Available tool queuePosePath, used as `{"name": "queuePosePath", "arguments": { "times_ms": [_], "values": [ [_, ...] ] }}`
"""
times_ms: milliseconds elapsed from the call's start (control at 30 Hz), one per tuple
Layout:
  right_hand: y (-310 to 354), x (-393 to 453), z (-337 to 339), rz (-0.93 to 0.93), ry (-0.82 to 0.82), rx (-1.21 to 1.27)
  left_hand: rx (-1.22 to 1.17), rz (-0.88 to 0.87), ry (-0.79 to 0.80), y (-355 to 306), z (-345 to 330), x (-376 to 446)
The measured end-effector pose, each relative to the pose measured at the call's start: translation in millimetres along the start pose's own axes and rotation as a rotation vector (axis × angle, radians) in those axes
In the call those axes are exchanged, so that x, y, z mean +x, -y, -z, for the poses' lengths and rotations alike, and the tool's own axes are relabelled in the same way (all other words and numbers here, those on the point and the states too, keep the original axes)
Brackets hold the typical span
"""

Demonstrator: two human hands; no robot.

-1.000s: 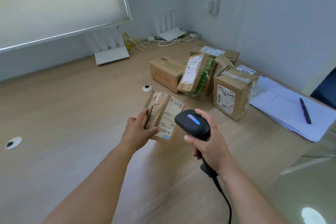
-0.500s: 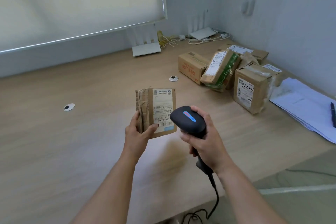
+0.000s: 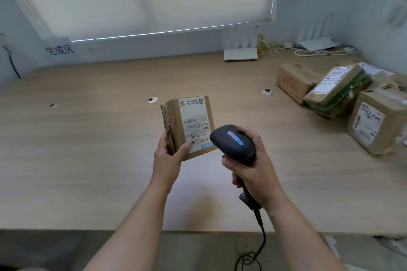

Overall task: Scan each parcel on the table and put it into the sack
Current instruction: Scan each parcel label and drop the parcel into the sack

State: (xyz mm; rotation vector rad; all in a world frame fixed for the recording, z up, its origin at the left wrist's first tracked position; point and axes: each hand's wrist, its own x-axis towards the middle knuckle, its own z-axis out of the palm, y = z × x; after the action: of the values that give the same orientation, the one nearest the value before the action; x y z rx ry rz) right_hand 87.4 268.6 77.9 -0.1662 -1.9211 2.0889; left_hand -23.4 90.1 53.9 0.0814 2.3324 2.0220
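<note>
My left hand (image 3: 168, 156) grips a small brown cardboard parcel (image 3: 176, 116) by its lower left corner and holds it upright above the table, its white label facing me. My right hand (image 3: 253, 169) is closed around the handle of a black barcode scanner (image 3: 233, 141) with a blue and red mark on its head. The scanner's head sits just right of the parcel's lower edge, close to the label. Several more brown parcels (image 3: 334, 90) lie grouped at the table's right side. No sack is in view.
The wooden table (image 3: 88, 149) has round cable holes (image 3: 152, 99). Two white routers (image 3: 240, 53) and tangled cables stand along the back wall. A paper sign (image 3: 59, 49) hangs at the back left. The scanner's cable (image 3: 262, 240) drops over the table's front edge.
The view has swung left, so the parcel pile now sits at the far right and the papers and pen are out of frame. The held parcel has turned upright with its label toward me.
</note>
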Motion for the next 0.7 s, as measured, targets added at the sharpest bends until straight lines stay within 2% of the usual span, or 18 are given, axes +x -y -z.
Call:
{"name": "queuePosePath", "arguments": {
  "times_ms": [433, 700],
  "values": [
    [5, 1, -124, 0.034, 0.135, -0.032, -0.18, -0.003, -0.101, 16, 129, 7],
    [8, -8, -242, 0.008, 0.286, 0.108, -0.101, 0.034, -0.191, 30, 251, 18]
  ]
}}
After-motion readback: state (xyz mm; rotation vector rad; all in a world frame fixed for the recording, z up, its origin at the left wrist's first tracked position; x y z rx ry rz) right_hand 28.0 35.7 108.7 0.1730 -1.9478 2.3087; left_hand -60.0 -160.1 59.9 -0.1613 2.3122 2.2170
